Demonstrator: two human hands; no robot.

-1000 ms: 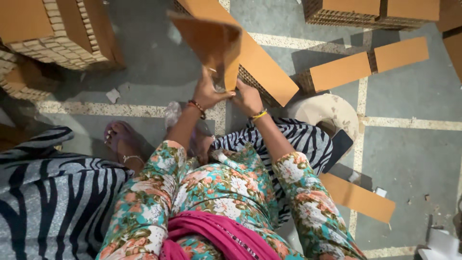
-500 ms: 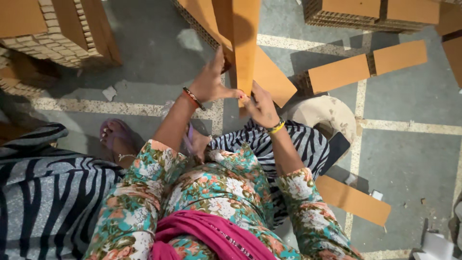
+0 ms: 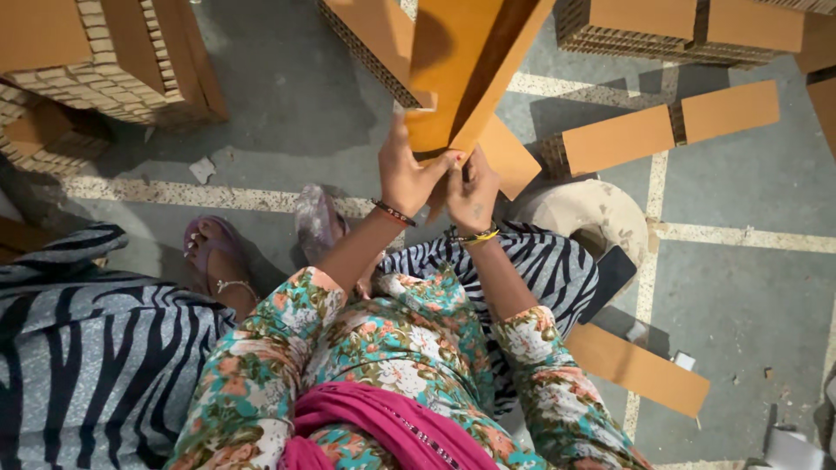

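I hold a folded brown cardboard piece (image 3: pixel 466 61) upright in front of me, above the grey floor. My left hand (image 3: pixel 407 178) grips its lower edge from the left, thumb on the fold. Just to the right, my right hand (image 3: pixel 473 193) pinches the same bottom corner. Both wrists wear bangles. Behind the piece lies a thick corrugated honeycomb board (image 3: pixel 370 39), partly hidden by it.
Stacks of honeycomb cardboard blocks stand at top left (image 3: pixel 104 61) and top right (image 3: pixel 662 26). Flat strips lie at right (image 3: pixel 666 130) and lower right (image 3: pixel 640 370). A round beige cushion (image 3: pixel 601 218) sits beside my knee. A sandalled foot (image 3: pixel 213 257) rests on the left.
The cardboard piece has been raised and turned more upright, folded into a narrower shape. Both hands have moved up and closer together at its bottom end.
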